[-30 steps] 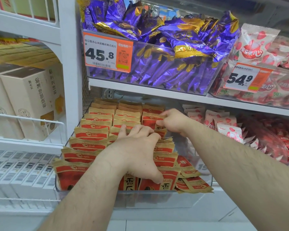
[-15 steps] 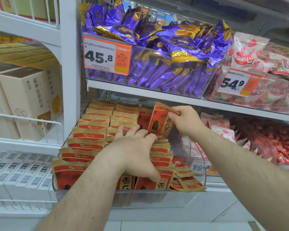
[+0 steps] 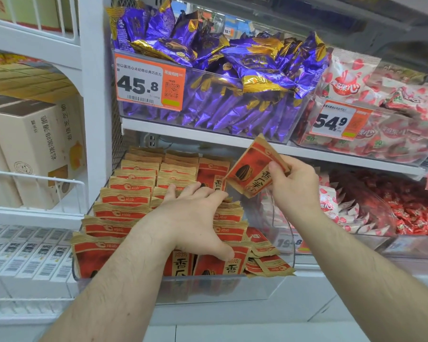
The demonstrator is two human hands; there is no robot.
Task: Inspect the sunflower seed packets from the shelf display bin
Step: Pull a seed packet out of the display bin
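Inspecting 1 seed packet (image 3: 253, 169), pinched by right hand (image 3: 294, 186), lifted clear above bin (image 3: 208, 287), tilted, face to cam | left hand (image 3: 195, 218) flat, fingers straight, pressing bin stack (image 3: 134, 201) | next prob: turn pkt, check back | count: 1 pkt up, approx 3 rows in bin, 2 hands, 2 price tags above bin (image 3: 150, 81)

Bright even light, wide-angle edge bending, perhaps slight blur

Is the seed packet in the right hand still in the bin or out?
Out. The right hand pinches the packet, tilted, above the clear bin, apart from the rows under the left hand.
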